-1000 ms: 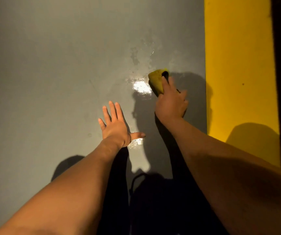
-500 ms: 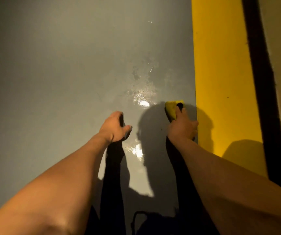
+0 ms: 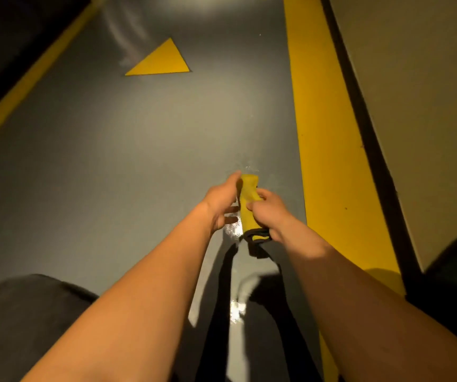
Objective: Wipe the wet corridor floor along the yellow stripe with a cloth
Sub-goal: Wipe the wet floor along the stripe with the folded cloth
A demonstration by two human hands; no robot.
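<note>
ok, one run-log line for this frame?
phase: wipe paused | yellow cloth: lifted, held by both hands | right hand: grips cloth | left hand: fingers on cloth | wet patch: beside yellow stripe

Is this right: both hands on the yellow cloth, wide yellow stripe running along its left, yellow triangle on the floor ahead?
Not quite. In the head view the wide yellow stripe runs along the right of the yellow cloth, not its left. The rest holds: left hand and right hand are both on it, yellow triangle ahead.
</note>
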